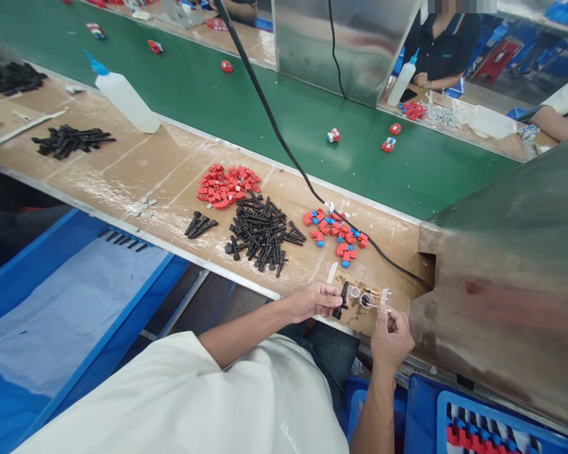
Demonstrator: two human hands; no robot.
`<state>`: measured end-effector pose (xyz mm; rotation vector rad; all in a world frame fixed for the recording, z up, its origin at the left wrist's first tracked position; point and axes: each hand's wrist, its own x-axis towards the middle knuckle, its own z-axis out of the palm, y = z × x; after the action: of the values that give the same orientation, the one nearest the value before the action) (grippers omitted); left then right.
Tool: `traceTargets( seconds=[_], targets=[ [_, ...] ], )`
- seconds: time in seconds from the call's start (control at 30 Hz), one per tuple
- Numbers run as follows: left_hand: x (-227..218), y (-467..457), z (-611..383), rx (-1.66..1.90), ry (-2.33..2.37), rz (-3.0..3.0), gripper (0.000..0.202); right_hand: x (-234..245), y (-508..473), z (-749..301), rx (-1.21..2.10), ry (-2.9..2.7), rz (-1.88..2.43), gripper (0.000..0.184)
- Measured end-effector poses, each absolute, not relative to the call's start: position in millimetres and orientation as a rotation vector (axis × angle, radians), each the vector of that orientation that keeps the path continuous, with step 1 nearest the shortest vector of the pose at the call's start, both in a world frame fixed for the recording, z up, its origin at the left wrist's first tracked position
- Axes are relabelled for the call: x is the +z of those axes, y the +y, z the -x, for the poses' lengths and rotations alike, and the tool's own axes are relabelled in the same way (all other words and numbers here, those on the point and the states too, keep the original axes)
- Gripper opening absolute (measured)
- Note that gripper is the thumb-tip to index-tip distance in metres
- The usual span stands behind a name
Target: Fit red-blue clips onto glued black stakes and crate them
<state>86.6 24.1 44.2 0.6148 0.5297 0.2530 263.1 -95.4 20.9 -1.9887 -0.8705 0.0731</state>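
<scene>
My left hand is closed on a black plastic part, held upright between thumb and fingers just above the table's near edge. Pinched in my right hand is a thin white stick, seemingly a cotton swab, its far end pointing at a small round pot with dark contents. Whether the tip touches the pot, I cannot tell. A second clear round dish lies beside the pot. Behind my right hand are several more swabs. Wet stains mark the board around them.
Left of my hands lie a heap of black parts, red parts and red-blue pieces. A black cable hangs across. A squeeze bottle stands by the green belt. A metal panel borders the right; people sit opposite.
</scene>
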Motion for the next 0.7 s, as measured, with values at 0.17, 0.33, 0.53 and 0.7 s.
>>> traceTargets(
  seconds=[0.17, 0.33, 0.53, 0.7],
  targets=[
    [41, 22, -94, 0.254, 0.55, -0.634, 0.054, 14, -94, -266, 0.137, -0.63, 1.994, 0.053],
    [40, 20, -100, 0.254, 0.553, -0.631, 0.056, 13, -90, -266, 0.213, -0.481, 1.928, 0.052],
    [43, 20, -107, 0.291, 0.575, -0.571, 0.057, 9, -86, -266, 0.353, -0.335, 1.728, 0.052],
    [44, 20, -112, 0.344, 0.564, -0.534, 0.052, 11, -88, -269, 0.524, -0.301, 1.574, 0.052]
  ],
)
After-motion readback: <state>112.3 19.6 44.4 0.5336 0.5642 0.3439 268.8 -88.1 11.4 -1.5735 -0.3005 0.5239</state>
